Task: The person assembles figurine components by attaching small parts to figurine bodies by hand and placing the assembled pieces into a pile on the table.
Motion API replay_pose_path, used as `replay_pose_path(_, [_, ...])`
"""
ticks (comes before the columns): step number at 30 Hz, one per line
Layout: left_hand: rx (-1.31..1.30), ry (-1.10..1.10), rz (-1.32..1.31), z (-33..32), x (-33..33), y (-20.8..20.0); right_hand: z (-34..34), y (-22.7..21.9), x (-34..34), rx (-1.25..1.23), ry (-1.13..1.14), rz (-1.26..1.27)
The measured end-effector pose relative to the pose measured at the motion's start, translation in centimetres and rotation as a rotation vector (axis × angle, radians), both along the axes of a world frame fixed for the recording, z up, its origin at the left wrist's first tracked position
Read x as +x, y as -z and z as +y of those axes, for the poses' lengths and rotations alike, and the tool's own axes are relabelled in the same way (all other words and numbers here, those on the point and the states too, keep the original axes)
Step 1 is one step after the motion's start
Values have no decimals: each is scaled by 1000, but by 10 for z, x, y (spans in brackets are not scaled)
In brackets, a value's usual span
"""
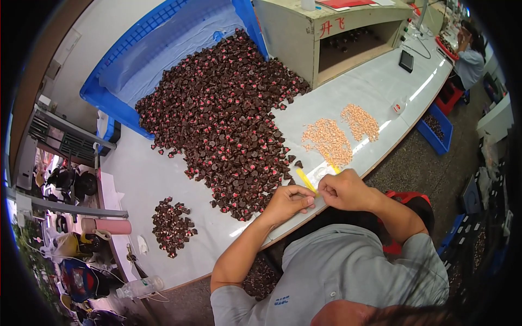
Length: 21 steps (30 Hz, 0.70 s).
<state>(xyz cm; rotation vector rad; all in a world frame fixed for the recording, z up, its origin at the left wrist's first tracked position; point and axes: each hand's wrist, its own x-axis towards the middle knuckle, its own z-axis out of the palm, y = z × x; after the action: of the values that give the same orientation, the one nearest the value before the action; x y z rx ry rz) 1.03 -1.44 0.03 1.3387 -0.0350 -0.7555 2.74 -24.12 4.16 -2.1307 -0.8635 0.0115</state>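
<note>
My left hand is at the front edge of the white table, its fingers closed, thumb against forefinger. Whatever it may pinch is too small to make out. Just to its right, my right hand is curled shut, its fingertips close to the left hand; what they hold is hidden. A thin yellow strip lies right beyond the fingers, and a second yellow bit shows behind the right hand. Past the hands lie two patches of small orange-copper parts. A huge heap of small dark brown pieces with pink-red spots spreads to the left.
A blue crate tipped on its side stands behind the heap. A smaller pile of dark pieces lies at left. A beige box with an opening stands at the back. Another person sits far right, near a blue bin.
</note>
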Motion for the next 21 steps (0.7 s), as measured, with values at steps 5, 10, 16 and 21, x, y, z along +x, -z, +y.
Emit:
replay_pose_path(5, [-40, -19, 0, 1, 0, -1, -13, -11, 26, -237, 23, -322])
replay_pose_path(10, [-37, -23, 50, 4, 2, -1, -10, -11, 37, -457, -29, -431])
replay_pose_path(16, [-53, -11, 55, 6, 2, 0, -6, -10, 40, -562, -63, -470])
replay_pose_path(21, [-104, -22, 73, 8, 3, 4, -7, -13, 38, -438, -27, -475])
